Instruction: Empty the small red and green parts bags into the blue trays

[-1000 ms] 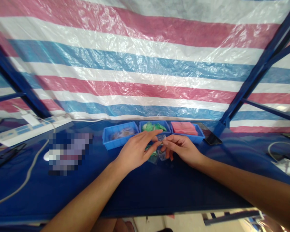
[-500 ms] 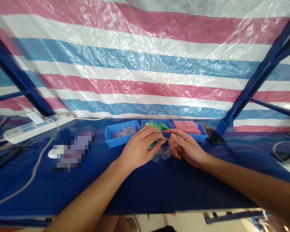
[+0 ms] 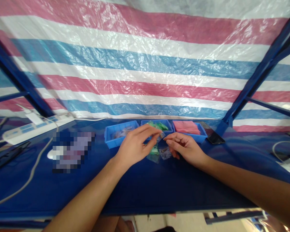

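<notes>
The left hand (image 3: 135,143) has been drawn toward nine o'clock; a small clear packet (image 3: 161,136) is now exposed at its fingertips.

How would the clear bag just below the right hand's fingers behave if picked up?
The clear bag is probably floppy: its film looks thin and creased. It may be slippery, given the shiny highlights on it. Likely light, since it looks small beside the right hand, though its contents are hard to make out.
</notes>
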A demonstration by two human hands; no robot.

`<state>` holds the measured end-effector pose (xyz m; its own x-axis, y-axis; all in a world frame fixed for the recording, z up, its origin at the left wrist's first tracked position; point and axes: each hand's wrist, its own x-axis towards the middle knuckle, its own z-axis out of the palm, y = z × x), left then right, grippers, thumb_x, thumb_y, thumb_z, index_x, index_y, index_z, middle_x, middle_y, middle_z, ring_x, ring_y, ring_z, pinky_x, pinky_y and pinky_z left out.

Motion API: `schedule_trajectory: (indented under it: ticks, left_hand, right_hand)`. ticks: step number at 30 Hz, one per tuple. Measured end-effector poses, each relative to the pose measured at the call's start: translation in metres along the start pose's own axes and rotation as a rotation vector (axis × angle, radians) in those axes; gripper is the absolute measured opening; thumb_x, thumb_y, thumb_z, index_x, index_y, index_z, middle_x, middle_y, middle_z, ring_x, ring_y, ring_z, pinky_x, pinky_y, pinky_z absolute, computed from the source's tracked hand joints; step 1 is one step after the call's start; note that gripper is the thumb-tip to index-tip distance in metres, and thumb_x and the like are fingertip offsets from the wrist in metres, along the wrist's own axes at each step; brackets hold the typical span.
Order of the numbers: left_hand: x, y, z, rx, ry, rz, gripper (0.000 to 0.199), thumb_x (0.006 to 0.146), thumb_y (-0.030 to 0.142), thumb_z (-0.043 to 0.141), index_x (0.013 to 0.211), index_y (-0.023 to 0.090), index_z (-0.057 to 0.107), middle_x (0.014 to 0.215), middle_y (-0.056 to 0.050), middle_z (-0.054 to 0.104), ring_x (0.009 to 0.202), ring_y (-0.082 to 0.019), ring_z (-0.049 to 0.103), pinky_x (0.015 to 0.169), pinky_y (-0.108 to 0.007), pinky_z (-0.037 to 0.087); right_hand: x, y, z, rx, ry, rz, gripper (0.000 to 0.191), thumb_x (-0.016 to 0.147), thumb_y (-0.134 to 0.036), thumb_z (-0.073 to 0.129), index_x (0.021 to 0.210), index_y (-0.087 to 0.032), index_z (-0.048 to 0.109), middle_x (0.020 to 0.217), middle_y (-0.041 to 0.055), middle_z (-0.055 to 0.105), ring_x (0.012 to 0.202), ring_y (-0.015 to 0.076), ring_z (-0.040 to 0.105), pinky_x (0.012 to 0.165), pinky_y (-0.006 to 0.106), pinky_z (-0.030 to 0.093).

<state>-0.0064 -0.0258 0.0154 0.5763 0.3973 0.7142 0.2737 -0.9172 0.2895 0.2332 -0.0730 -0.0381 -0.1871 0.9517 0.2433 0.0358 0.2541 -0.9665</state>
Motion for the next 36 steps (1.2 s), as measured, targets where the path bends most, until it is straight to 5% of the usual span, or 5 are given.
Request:
schedule_trajectory:
  ticks: [6,13,19,25,36]
  left_hand:
    - [0.004,-0.033,-0.036,0.349,0.091,-0.374,0.019,0.103,0.027,0.06,0.108,0.024,0.078,0.109,-0.004,0.08,0.102,-0.024,0.073,0.091,-0.033,0.057]
    - [-0.011,-0.069,-0.05,0.618,-0.126,-0.522,0.024,0.1,0.035,0.067,0.097,0.017,0.083,0.109,-0.013,0.072,0.11,-0.031,0.062,0.106,-0.048,0.049]
    - [-0.009,-0.061,-0.041,0.656,-0.051,-0.476,0.019,0.099,0.033,0.068,0.102,0.019,0.081,0.125,-0.013,0.067,0.12,-0.033,0.056,0.113,-0.052,0.047]
    - [0.001,-0.027,-0.02,0.381,0.08,-0.074,0.02,0.106,0.026,0.059,0.12,0.022,0.073,0.13,-0.01,0.068,0.127,-0.028,0.061,0.115,-0.047,0.051]
    - [-0.001,0.01,0.011,0.156,-0.301,0.205,0.051,0.101,0.024,0.068,0.15,0.023,0.058,0.153,-0.011,0.062,0.149,-0.031,0.052,0.128,-0.052,0.044]
  right_hand:
    - [-0.003,-0.007,-0.006,-0.542,-0.164,-0.459,0.021,0.104,-0.032,0.07,0.121,-0.023,0.077,0.113,0.0104,0.077,0.101,0.0234,0.071,0.091,0.039,0.06]
    - [-0.004,-0.009,-0.001,-0.837,-0.498,-0.551,0.041,0.107,-0.037,0.067,0.145,-0.024,0.071,0.167,0.0151,0.053,0.163,0.0346,0.038,0.133,0.059,0.033]
    - [-0.004,-0.006,0.0,-0.748,-0.408,-0.506,0.042,0.112,-0.028,0.054,0.153,-0.022,0.064,0.158,0.0133,0.064,0.154,0.0291,0.052,0.131,0.054,0.04]
    - [0.001,0.001,-0.004,-0.459,-0.096,-0.391,0.028,0.107,-0.033,0.066,0.132,-0.028,0.077,0.139,0.0102,0.075,0.13,0.0274,0.071,0.115,0.048,0.056]
    - [0.008,0.005,-0.006,0.444,0.042,0.029,0.028,0.085,-0.025,0.087,0.113,-0.024,0.084,0.094,0.0015,0.078,0.072,0.012,0.066,0.073,0.027,0.055]
